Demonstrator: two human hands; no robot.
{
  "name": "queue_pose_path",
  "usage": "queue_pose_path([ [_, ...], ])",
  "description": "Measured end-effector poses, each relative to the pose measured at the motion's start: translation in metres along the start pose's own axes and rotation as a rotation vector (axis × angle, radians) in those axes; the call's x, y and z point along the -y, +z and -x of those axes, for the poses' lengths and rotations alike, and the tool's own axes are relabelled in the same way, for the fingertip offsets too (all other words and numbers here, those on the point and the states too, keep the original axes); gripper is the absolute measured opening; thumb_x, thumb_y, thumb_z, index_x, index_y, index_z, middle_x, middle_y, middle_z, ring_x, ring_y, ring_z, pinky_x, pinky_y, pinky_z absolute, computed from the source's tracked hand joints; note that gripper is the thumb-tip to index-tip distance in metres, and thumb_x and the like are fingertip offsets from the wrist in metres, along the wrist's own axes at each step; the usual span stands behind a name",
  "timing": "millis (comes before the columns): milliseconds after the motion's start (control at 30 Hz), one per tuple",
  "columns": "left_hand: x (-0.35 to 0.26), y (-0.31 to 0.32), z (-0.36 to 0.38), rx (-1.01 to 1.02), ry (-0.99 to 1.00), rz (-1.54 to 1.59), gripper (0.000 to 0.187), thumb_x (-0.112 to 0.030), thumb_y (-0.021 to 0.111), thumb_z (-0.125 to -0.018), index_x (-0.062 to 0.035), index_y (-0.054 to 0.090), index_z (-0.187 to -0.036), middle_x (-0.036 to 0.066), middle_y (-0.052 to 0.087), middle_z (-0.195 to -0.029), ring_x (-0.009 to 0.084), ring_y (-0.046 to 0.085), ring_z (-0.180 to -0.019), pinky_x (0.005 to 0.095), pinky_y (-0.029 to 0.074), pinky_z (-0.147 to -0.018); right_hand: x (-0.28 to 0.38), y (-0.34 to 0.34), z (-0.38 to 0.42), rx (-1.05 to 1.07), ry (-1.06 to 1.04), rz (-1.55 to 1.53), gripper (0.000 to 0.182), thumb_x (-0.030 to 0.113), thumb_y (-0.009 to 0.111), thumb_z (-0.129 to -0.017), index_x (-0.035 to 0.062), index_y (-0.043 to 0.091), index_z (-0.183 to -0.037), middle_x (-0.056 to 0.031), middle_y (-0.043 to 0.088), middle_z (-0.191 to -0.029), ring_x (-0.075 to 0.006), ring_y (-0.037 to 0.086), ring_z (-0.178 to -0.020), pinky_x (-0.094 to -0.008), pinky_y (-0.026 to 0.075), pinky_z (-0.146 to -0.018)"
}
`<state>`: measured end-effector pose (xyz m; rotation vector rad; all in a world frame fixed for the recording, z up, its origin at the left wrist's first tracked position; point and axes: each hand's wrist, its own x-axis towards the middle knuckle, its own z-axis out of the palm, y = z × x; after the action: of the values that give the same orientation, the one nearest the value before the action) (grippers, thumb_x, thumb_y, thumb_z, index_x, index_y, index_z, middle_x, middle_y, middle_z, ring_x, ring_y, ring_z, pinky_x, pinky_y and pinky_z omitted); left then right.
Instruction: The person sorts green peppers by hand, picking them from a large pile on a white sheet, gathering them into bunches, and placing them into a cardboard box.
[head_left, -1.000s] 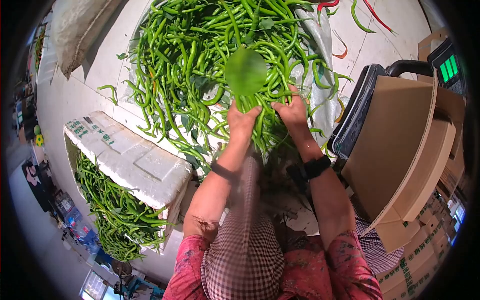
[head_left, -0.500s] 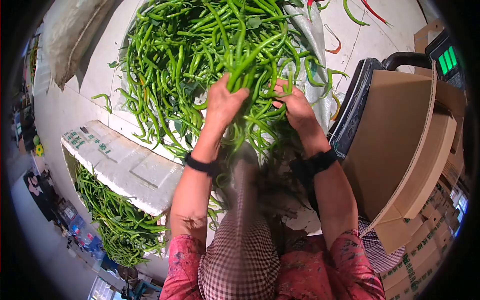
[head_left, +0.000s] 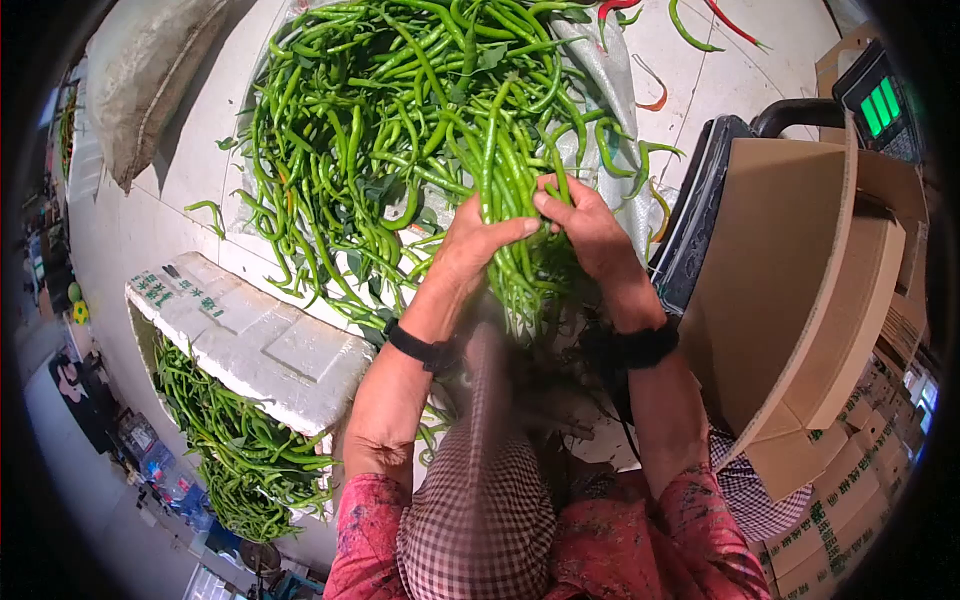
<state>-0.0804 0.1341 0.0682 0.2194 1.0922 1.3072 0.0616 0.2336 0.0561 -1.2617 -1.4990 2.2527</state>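
A bunch of long green chili peppers [head_left: 515,195] is gathered between my two hands, its peppers lying roughly side by side. My left hand [head_left: 478,240] wraps the bunch from the left, its thumb across the front. From the other side my right hand [head_left: 585,225] closes on it, with thumb and fingers around a few peppers at the edge. The fingers behind the bunch are hidden. Beyond my hands spreads a large heap of green chili peppers [head_left: 340,140] on a white woven sack [head_left: 612,90].
A white foam box [head_left: 255,320] lies at the left with more green peppers [head_left: 235,450]. Right of me stand an open cardboard box [head_left: 775,290] and a scale with a lit display [head_left: 882,108]. A full sack [head_left: 150,80] rests at upper left. Red peppers [head_left: 735,22] lie on the floor.
My hands have come together, the left moving right and slightly towards me. The peppers that were looser between them are now in one tighter, aligned bunch.
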Motion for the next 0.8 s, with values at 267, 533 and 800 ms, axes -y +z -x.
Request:
queue_pose_path([
  [267,-0.036,0.03,0.025,-0.018,0.097,0.0,0.045,-0.013,0.074,-0.078,0.0001,0.057,-0.118,0.006,0.064,-0.105,0.0152,0.063,-0.091,0.0271,0.05,-0.083,0.06,0.024,0.044,-0.246,-0.24,0.191,0.02,0.013,0.061,-0.087,-0.0006,0.06,-0.102,-0.0116,0.061,-0.088,-0.0239,0.06,-0.086,-0.0368,0.046,-0.079],
  [533,-0.106,0.026,0.083,-0.095,0.429,0.289,0.046,-0.016,0.067,-0.082,0.0012,0.05,-0.122,0.016,0.061,-0.106,0.0282,0.062,-0.098,0.0417,0.051,-0.094,0.094,0.007,0.103,-0.534,-0.404,-0.251,0.021,0.014,0.062,-0.091,0.0034,0.056,-0.108,0.0005,0.053,-0.083,-0.0029,0.042,-0.062,-0.0199,0.036,-0.054],
  [800,-0.188,0.044,0.18,0.24,0.653,0.469,0.054,-0.018,0.063,-0.087,0.0002,0.042,-0.133,0.017,0.055,-0.115,0.0262,0.057,-0.105,0.0418,0.048,-0.093,0.128,0.02,0.167,-0.385,-0.64,-0.692,0.03,0.002,0.054,-0.089,-0.0002,0.048,-0.119,-0.0071,0.052,-0.098,-0.0059,0.043,-0.066,-0.0212,0.037,-0.056],
])
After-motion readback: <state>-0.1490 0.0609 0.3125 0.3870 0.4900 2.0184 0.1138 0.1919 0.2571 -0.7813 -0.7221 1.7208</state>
